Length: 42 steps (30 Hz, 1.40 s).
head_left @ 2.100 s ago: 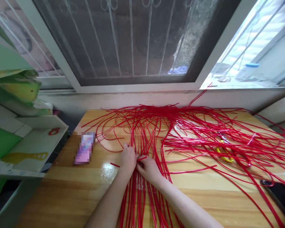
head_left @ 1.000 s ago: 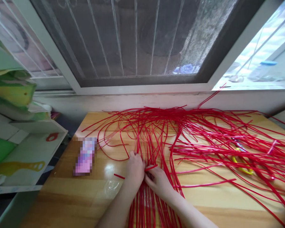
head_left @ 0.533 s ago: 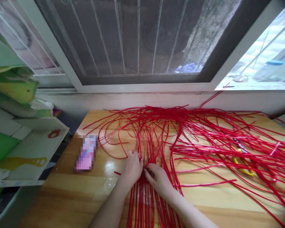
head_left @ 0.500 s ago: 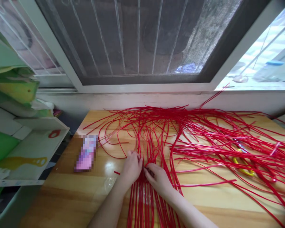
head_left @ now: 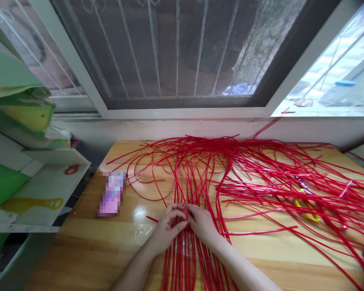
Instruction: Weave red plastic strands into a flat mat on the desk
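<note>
"Near the middle of the wooden table (head_left: 91, 250), the left hand (head_left: 166, 230) has thumb and fingertips closed on a red strand (head_left: 186, 212), which rises between the two hands!"

"And the right hand (head_left: 203, 226)?"

"Fingers curled in right beside it, but the tips are hidden; nobody can tell whether they are clamped or merely touching."

"Where's the danger?"

"Crowding! The red strands (head_left: 182, 258) run near to far under both hands, packed side by side. A fingertip could easily catch a neighbour and drag it out of line."

"What about the far side?"

"There they knot up into a dense heap (head_left: 218, 143), ends looping over one another. One hard tug could snag a crossing length and shift the rest."

"Anything holding them?"

"A clear plastic strip (head_left: 188, 247) looks to lie across them, just on the near side of the hands. If it is only lightly stuck, a sideways pull might peel it and let the spacing spread."

"And over on the right?"

"A yellow handle (head_left: 314, 219), apparently scissors, lies beneath the right-hand tangle (head_left: 261, 192). Should that tangle be dragged, a strand could hook the loop and pull the tool along!"
</note>
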{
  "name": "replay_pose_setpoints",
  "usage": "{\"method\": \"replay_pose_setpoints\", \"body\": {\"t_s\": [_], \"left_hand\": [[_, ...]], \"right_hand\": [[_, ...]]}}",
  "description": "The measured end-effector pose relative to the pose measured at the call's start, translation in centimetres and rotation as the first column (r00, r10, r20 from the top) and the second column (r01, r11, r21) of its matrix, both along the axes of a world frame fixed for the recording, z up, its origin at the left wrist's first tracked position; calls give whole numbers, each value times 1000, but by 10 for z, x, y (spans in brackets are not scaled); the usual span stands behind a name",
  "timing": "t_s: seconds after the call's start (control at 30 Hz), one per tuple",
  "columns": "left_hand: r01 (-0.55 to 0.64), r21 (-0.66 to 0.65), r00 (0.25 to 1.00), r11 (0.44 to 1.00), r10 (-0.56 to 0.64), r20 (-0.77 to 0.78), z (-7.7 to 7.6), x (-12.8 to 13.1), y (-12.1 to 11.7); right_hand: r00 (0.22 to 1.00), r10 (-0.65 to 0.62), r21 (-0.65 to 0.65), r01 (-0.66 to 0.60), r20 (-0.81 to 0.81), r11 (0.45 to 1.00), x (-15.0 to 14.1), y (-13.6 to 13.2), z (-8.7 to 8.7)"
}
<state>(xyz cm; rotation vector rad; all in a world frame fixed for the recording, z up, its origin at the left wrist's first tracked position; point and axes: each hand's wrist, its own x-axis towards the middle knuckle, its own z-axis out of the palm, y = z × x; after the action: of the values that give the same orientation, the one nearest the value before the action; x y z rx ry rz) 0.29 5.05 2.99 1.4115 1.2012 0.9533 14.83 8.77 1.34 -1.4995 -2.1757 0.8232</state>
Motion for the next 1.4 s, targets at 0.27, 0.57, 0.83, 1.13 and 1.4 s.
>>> {"method": "replay_pose_setpoints", "body": {"t_s": [0.27, 0.57, 0.83, 1.13, 1.4], "left_hand": [[10, 208, 996, 978, 9, -87, -9, 4, -5], [-93, 229, 992, 969, 111, -67, -15, 10, -1], [-323, -118, 887, 939, 344, 308, -32, 17, 4], [-360, -79, 871, 930, 365, 328, -32, 15, 6], [-438, -66, 828, 897, 431, 358, -33, 13, 4]], "right_hand": [[998, -10, -31, 12, 61, 999, 0, 0, 1], [1000, 3, 0, -3, -13, 1000, 0, -1, 0], [999, 10, 13, -9, -45, 1000, 0, -2, -4], [994, 34, 40, -30, -105, 999, 1, -2, -4], [883, -50, 174, 147, -466, 974, 7, -14, -15]]}}
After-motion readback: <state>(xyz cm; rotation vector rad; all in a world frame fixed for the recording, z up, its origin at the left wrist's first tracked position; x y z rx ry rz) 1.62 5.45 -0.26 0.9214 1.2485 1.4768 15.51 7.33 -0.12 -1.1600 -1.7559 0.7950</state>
